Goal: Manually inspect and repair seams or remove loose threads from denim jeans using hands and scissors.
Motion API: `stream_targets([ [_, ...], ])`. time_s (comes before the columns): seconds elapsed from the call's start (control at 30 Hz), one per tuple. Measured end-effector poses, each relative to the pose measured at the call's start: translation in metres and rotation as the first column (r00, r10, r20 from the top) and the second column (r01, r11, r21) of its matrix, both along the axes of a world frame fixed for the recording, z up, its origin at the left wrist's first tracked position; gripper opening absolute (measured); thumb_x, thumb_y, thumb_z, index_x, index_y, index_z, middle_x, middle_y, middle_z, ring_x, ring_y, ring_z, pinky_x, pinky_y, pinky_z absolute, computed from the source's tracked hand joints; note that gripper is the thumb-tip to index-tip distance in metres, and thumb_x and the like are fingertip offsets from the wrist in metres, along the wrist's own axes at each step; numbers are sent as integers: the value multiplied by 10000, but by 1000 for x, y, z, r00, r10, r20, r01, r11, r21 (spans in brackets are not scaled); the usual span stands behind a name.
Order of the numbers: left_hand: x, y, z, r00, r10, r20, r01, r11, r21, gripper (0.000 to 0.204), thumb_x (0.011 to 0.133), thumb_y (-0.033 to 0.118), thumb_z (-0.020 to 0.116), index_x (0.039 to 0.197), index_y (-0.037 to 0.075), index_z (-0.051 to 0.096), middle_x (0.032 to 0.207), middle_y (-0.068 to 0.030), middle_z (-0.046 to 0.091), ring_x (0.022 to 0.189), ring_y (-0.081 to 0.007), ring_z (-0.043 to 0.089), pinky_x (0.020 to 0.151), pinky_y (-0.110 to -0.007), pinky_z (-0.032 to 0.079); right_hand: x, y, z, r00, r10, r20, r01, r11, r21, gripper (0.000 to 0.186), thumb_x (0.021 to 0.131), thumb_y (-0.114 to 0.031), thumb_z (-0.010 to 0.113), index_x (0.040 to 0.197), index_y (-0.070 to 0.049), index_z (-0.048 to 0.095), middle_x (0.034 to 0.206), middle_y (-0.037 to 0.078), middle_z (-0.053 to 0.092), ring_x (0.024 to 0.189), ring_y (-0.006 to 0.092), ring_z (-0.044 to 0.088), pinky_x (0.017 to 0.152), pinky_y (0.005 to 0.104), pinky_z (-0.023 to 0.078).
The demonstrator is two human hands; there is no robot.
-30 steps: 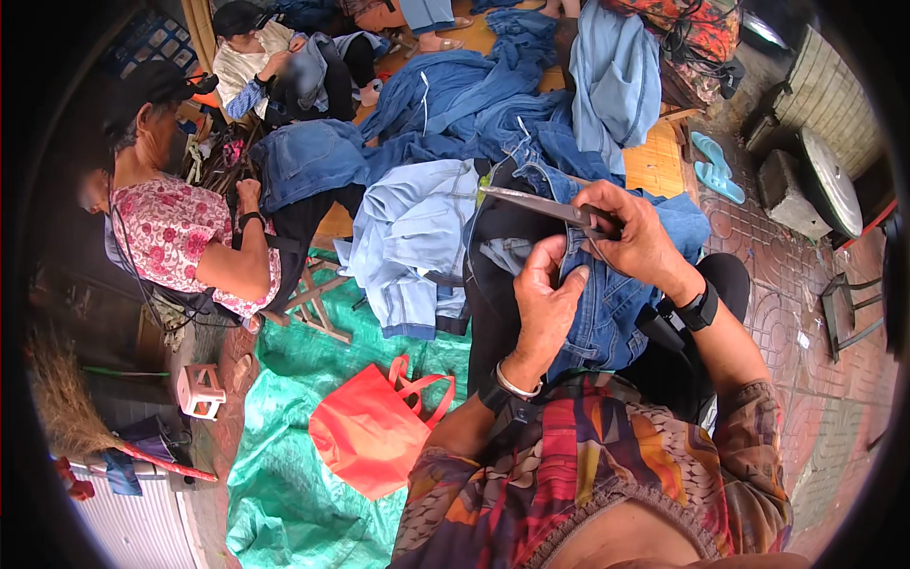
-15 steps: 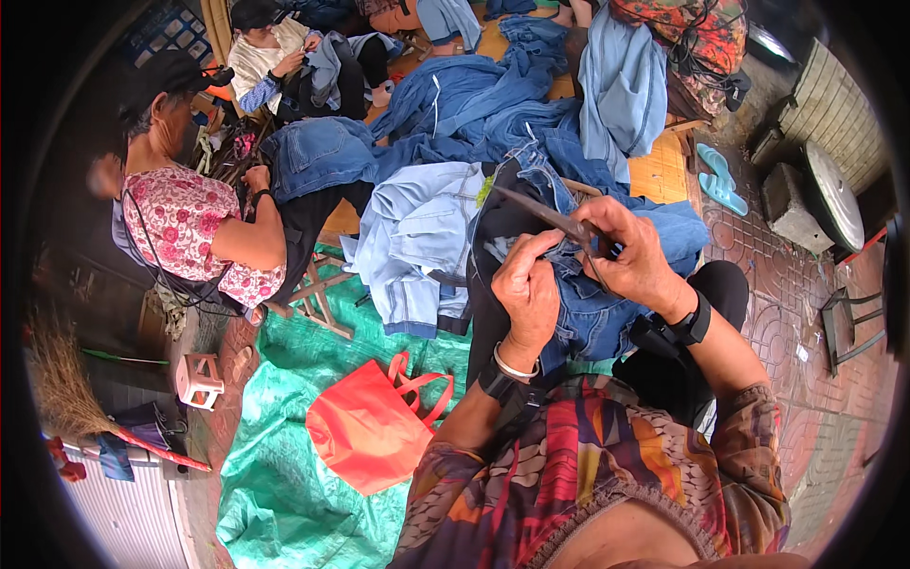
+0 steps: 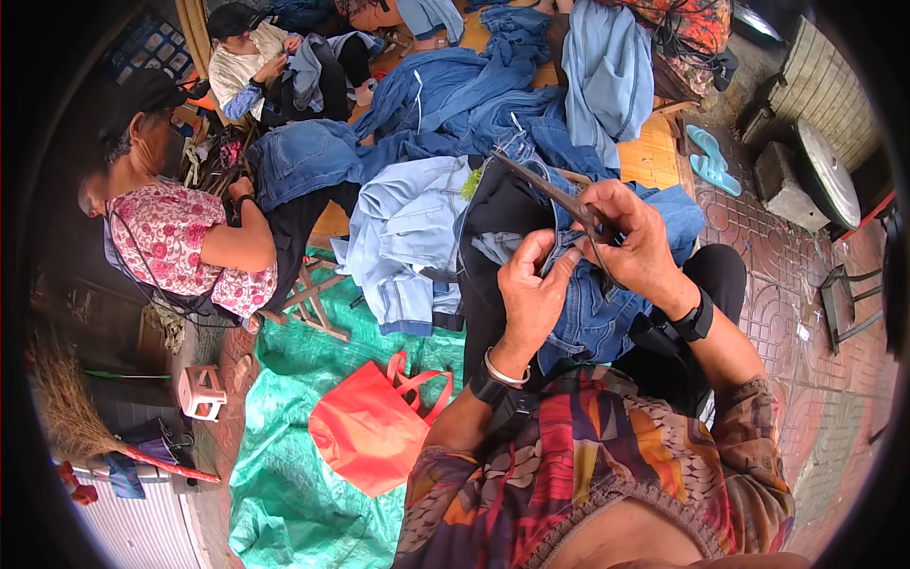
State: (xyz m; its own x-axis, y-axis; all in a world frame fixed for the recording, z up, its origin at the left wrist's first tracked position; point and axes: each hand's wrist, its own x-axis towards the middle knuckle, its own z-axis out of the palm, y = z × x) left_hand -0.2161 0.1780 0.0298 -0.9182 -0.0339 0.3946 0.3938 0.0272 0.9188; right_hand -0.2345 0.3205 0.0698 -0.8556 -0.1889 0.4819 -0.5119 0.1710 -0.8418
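My right hand (image 3: 641, 248) is closed around the handles of a pair of dark metal scissors (image 3: 542, 183). Their blades point up and to the left, over the denim. Beside it, my left hand (image 3: 531, 296) pinches the edge of a pair of blue jeans (image 3: 590, 327) between thumb and fingers, just below the scissors. The jeans lie across my lap, partly hidden by both hands. Any loose thread at the pinched spot is too small to make out.
Light blue jeans (image 3: 403, 223) lie to the left, before a heap of darker denim (image 3: 464, 95). A red bag (image 3: 368, 429) rests on a green sheet (image 3: 294, 503). Two people sit at left with denim. Blue slippers (image 3: 713, 161) and a metal lid (image 3: 827, 173) are at right.
My left hand has turned, its thumb and fingers now raised to the denim edge. The scissors stay in my right hand, with their blades shifted slightly. The whole view has moved a little.
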Motion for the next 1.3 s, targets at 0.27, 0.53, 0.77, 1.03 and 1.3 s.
stream_targets([
  [0.27, 56, -28, 82, 492, -712, -502, 811, 584, -33, 153, 840, -63, 465, 928, -105, 582, 806, -206, 625, 658, -311, 617, 573, -360, 520, -6, 9, 2, 991, -13, 132, 28, 993, -112, 401, 649, 165, 538, 980, -55, 489, 794, -21, 552, 711, 46, 430, 594, 174, 355],
  [0.53, 64, -12, 78, 546, -685, -482, 835, 489, 251, 59, 792, 3, 616, 813, -52, 617, 758, -177, 644, 611, -282, 625, 518, -329, 506, -8, 1, -5, 992, -35, 119, 49, 991, -123, 373, 647, 144, 562, 955, -54, 493, 766, -39, 547, 710, 42, 432, 624, 170, 354],
  [0.77, 26, -8, 14, 991, 87, -100, -112, 955, -276, 481, 684, 58, 772, 1070, 12, 489, 988, -58, 558, 847, -111, 544, 711, -246, 421, -6, 0, -8, 990, -92, 104, 101, 991, -85, 366, 648, 119, 576, 969, -39, 497, 761, -30, 552, 712, 48, 456, 638, 180, 378],
  [1.03, -1, 15, -18, 997, 31, 77, -49, 968, 247, 220, 804, -89, 580, 1008, -29, 525, 953, -48, 582, 837, -64, 534, 702, -189, 435, 7, -5, -11, 974, -201, -105, 216, 964, 156, 388, 628, 95, 586, 990, -25, 517, 840, 69, 574, 709, 151, 543, 652, 255, 461],
  [1.3, -15, 2, -1, 958, 71, -277, -135, 966, -220, 218, 734, -103, 586, 919, 2, 631, 845, -103, 636, 779, -191, 625, 688, -269, 473, 7, 8, -13, 852, -92, -516, 271, 920, 282, 406, 598, 71, 644, 980, -3, 529, 869, 120, 608, 729, 262, 625, 638, 325, 505],
])
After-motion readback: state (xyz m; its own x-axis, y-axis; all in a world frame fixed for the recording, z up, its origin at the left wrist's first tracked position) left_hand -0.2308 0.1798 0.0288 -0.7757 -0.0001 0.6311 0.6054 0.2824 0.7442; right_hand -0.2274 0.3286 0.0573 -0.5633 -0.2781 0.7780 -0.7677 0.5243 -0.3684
